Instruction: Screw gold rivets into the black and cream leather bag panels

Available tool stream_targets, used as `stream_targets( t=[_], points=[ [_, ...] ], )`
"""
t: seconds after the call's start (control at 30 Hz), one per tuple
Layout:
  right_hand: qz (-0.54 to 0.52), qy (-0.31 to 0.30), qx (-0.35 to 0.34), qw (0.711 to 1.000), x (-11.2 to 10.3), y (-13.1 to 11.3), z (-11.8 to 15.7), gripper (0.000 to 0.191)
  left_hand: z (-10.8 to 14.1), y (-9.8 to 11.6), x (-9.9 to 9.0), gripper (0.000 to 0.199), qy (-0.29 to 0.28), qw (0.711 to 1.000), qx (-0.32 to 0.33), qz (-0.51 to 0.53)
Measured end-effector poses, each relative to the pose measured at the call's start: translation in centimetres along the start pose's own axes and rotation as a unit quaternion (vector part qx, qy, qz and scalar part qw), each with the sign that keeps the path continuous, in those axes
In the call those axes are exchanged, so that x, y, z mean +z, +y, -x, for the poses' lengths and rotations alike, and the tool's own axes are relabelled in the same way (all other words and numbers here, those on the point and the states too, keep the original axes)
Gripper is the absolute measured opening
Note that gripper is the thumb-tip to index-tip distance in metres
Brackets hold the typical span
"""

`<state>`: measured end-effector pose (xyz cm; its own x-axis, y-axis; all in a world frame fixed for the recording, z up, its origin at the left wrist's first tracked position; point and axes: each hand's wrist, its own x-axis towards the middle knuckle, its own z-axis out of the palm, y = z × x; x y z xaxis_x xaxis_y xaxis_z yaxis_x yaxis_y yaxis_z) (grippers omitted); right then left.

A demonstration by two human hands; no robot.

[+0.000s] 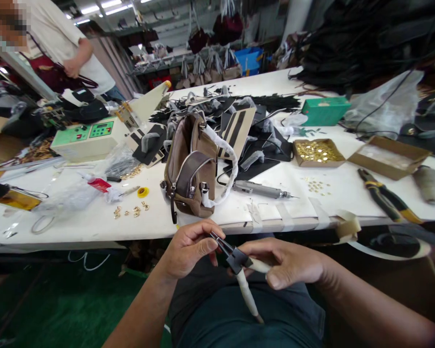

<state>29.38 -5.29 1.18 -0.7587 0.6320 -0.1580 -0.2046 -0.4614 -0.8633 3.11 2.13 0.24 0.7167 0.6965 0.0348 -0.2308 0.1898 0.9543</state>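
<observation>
Over my lap, in front of the table edge, I hold a pair of pliers [235,261] with long thin jaws and handles wrapped in pale tape. My right hand [286,263] grips one handle, while the other handle points down toward my lap. The thumb and fingers of my left hand [195,246] close together at the jaw tips. Whatever they pinch there is hidden. Just beyond my hands a brown handbag [192,179] stands on the table, its zipped top open and its handle wrapped in white film.
A grey electric screwdriver [261,189] lies right of the bag. Farther right are a box of gold fittings [318,152] and large pliers [384,195]. Gold clasps [136,211] and a green-fronted machine [90,137] are on the left. A person [68,53] stands behind the machine.
</observation>
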Motion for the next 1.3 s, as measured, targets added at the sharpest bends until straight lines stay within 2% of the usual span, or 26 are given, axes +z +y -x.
stream_targets(
  t=[0.13,0.33,0.4,0.5,0.63,0.77,0.97,1.13,1.3],
  points=[
    [-0.146,-0.102,0.032,0.983,-1.7,2.5,0.4,0.087,-1.4,-0.7,1.0,0.02,-0.02,0.999,-0.012,0.027],
    [-0.181,-0.166,0.071,0.967,-2.2,4.1,0.7,0.086,-3.0,-1.8,2.3,0.023,-0.022,0.996,-0.042,0.079],
    [-0.196,-0.147,0.065,0.967,-1.8,4.4,0.9,0.079,-3.4,-2.2,2.6,0.024,-0.017,0.993,-0.051,0.109],
    [-0.23,-0.072,0.034,0.97,-0.6,4.5,0.7,0.066,-4.0,-2.8,3.0,0.026,0.005,0.985,-0.053,0.162],
    [-0.28,0.002,-0.008,0.96,2.1,4.4,-0.5,0.056,-4.9,-2.6,3.8,0.026,0.044,0.97,-0.043,0.237],
    [-0.329,0.043,-0.058,0.942,4.7,5.4,-2.2,0.048,-4.9,-2.2,4.4,0.022,0.045,0.954,-0.044,0.292],
    [-0.369,0.078,-0.079,0.923,6.4,7.1,-3.6,0.042,-3.9,-2.8,4.2,0.024,0.057,0.952,-0.072,0.293],
    [-0.379,0.091,-0.08,0.918,6.7,7.1,-3.7,0.039,-3.8,-3.1,4.2,0.024,0.081,0.951,-0.083,0.288],
    [-0.377,0.094,-0.079,0.918,6.8,6.9,-3.6,0.037,-3.7,-3.3,3.9,0.022,0.074,0.95,-0.078,0.292]
  ],
)
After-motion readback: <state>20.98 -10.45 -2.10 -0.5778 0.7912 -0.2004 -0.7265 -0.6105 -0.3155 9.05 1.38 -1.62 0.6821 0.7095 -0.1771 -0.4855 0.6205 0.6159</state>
